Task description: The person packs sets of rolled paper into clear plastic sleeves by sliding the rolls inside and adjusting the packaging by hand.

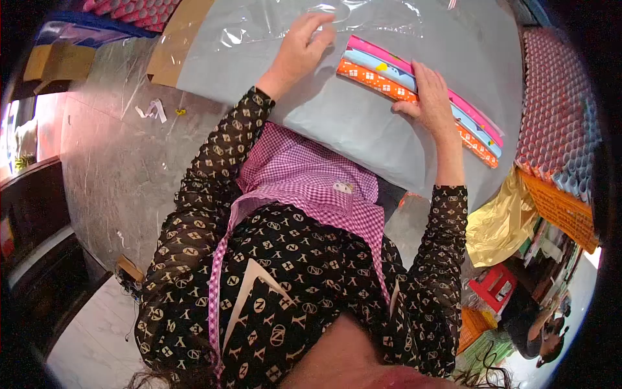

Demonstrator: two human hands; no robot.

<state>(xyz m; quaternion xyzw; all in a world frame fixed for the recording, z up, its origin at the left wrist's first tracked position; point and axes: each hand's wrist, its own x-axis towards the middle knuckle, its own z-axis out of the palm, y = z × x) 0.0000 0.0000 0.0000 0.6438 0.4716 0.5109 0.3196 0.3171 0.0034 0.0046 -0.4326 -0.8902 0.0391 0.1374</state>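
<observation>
Three slim rolls of wrapping paper, a pink one [382, 54], a light blue one [372, 63] and an orange patterned one [372, 81], lie side by side on a grey plastic-covered surface [363, 126]. My right hand [427, 97] is closed over the middle of this bundle, thumb on the near side and fingers across the top. To the left of the rolls, my left hand [304, 48] is held over the grey surface with its fingers apart and loosely bent, nothing in them. Clear plastic film [259, 29] lies beside and beyond its fingertips.
Many upright rolls [560, 97] are packed in an orange crate [557, 201] at the right. Gold foil [499, 227] hangs below them. More rolls [139, 11] sit in a blue bin at the upper left. Cardboard [178, 39] edges the work surface. Another person [551, 337] appears lower right.
</observation>
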